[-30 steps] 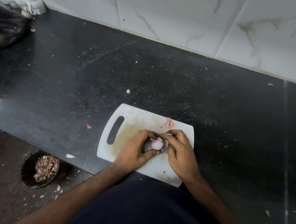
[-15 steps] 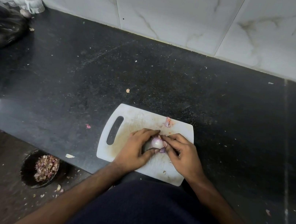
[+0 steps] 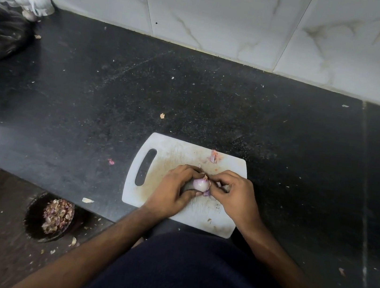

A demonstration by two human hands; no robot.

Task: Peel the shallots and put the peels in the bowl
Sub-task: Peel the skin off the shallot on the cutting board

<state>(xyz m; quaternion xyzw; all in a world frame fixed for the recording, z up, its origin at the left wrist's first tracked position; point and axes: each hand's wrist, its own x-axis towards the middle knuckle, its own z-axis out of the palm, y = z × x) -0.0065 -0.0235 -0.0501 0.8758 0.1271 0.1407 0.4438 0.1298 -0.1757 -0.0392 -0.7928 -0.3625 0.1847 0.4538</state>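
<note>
A small pale purple shallot (image 3: pixel 200 184) sits between both hands just above the white cutting board (image 3: pixel 170 155). My left hand (image 3: pixel 174 191) cups it from the left and below. My right hand (image 3: pixel 235 197) pinches at its top right end, where a bit of brownish skin sticks up. A purple peel scrap (image 3: pixel 206 193) hangs under the shallot. The dark bowl (image 3: pixel 32 219), holding a heap of peels (image 3: pixel 58 216), stands on the floor at lower left, below the counter edge.
The black counter (image 3: pixel 214 103) carries loose peel scraps, one pink bit (image 3: pixel 110 162) left of the board and another scrap (image 3: pixel 214 157) on the board's far edge. A black bag (image 3: pixel 0 36) and white cups (image 3: pixel 36 1) sit at far left. Tiled wall behind.
The shallot has been turned a little in my hands, and my right fingers have shifted from its lower right side up to its top end. The bowl and board stay put.
</note>
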